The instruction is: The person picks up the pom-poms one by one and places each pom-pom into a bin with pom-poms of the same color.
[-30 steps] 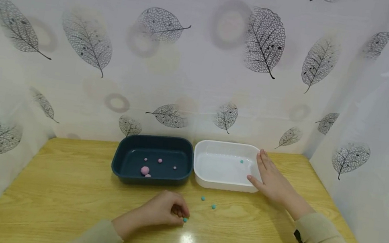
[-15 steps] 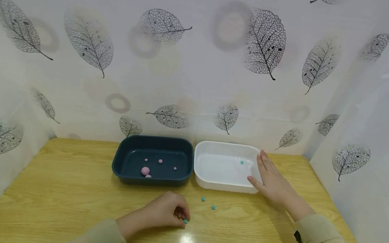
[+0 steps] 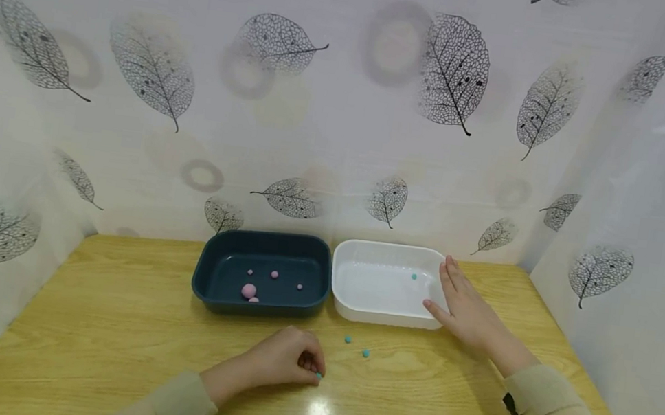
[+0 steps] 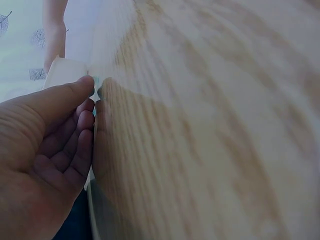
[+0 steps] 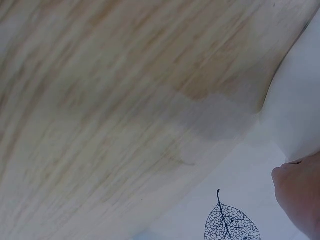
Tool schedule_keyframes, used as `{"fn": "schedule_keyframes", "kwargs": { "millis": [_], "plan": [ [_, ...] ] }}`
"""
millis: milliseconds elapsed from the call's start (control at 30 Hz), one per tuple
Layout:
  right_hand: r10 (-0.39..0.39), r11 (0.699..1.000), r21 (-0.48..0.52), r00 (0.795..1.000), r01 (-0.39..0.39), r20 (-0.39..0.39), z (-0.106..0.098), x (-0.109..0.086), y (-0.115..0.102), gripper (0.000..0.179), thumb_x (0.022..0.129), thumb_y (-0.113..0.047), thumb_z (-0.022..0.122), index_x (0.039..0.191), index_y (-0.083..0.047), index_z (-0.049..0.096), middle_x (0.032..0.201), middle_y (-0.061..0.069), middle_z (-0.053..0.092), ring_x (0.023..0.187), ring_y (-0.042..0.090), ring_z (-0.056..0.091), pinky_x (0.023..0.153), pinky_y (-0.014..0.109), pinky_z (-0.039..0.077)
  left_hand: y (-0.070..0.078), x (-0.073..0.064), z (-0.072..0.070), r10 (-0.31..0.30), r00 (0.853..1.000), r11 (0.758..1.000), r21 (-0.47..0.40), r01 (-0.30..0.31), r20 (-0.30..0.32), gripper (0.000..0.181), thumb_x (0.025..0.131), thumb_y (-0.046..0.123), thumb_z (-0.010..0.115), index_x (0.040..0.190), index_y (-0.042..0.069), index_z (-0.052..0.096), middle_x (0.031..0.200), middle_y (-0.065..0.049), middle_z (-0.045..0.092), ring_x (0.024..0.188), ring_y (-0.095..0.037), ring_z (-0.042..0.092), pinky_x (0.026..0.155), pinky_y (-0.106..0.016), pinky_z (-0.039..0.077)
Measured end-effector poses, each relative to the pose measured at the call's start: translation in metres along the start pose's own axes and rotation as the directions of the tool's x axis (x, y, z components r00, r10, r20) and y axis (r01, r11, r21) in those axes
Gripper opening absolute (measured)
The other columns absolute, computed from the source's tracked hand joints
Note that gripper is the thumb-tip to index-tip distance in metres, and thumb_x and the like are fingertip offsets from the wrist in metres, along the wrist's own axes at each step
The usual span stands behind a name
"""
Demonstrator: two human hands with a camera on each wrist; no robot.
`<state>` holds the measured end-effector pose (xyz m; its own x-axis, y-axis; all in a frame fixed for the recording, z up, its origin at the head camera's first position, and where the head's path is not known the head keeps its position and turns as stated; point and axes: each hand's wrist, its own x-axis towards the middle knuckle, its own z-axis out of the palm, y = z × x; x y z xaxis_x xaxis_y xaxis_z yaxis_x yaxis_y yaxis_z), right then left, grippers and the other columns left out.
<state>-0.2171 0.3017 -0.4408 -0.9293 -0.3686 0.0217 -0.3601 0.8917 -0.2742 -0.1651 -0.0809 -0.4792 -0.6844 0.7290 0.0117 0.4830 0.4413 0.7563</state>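
Note:
My left hand (image 3: 287,361) is low over the table in front of the dark tray, curled, with thumb and forefinger tips pinching a small teal ball (image 3: 319,375). In the left wrist view, the thumb and curled fingers of that left hand (image 4: 55,135) show close to the tabletop. My right hand (image 3: 466,312) rests at the right end of a white tray (image 3: 384,318), its fingers extended along the rim and the thumb spread toward the front. Another teal ball (image 3: 414,277) lies inside that tray. Two more, a teal ball (image 3: 348,339) and a teal ball (image 3: 366,353), lie on the wood before it.
A dark blue tray (image 3: 260,309) stands against the white tray's left side, holding several pink balls, the largest pink ball (image 3: 248,290) near its front. Both trays sit at the back of the wooden table (image 3: 107,318). A leaf-patterned curtain (image 3: 342,132) hangs behind and along both sides.
My left fingertips have closed in around the small teal ball, which shows less now, and the hand has shifted slightly right. The right hand and both trays have kept their places.

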Motion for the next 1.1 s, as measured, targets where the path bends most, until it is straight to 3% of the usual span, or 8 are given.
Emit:
{"fn": "schedule_keyframes", "kwargs": {
  "millis": [633,833,1100],
  "plan": [
    [-0.001,1.000,-0.004,1.000,0.001,-0.001,0.000,0.001,0.001,0.092,0.110,-0.048,0.051,0.164,0.014,0.010,0.175,0.032,0.001,0.163,0.051,0.006,0.131,0.066,0.018,-0.001,0.002,-0.004,0.039,0.999,0.999,-0.022,-0.039,-0.006,0.006,0.089,0.010,0.086,0.090,0.013,0.082,0.085,0.006,0.078,0.074,0.010,0.057,0.070,-0.013,0.055],
    [-0.005,1.000,-0.004,1.000,0.005,-0.004,0.000,0.001,0.000,0.092,0.110,-0.047,0.052,0.164,0.015,0.011,0.175,0.033,0.002,0.163,0.051,0.007,0.131,0.066,0.018,0.000,0.005,-0.002,0.067,0.994,0.996,-0.050,-0.071,-0.090,0.005,0.090,0.007,0.084,0.094,0.010,0.082,0.088,0.001,0.079,0.078,0.007,0.062,0.073,-0.015,0.058],
    [-0.013,1.000,-0.010,1.000,0.013,-0.010,-0.001,0.000,-0.002,0.092,0.110,-0.047,0.052,0.163,0.016,0.012,0.174,0.034,0.002,0.162,0.053,0.008,0.131,0.066,0.018,0.007,0.014,-0.001,0.120,0.963,0.992,-0.009,-0.126,-0.239,0.009,0.089,0.004,0.084,0.097,0.007,0.082,0.093,-0.004,0.081,0.086,-0.001,0.070,0.079,-0.017,0.061]
  ]
}}
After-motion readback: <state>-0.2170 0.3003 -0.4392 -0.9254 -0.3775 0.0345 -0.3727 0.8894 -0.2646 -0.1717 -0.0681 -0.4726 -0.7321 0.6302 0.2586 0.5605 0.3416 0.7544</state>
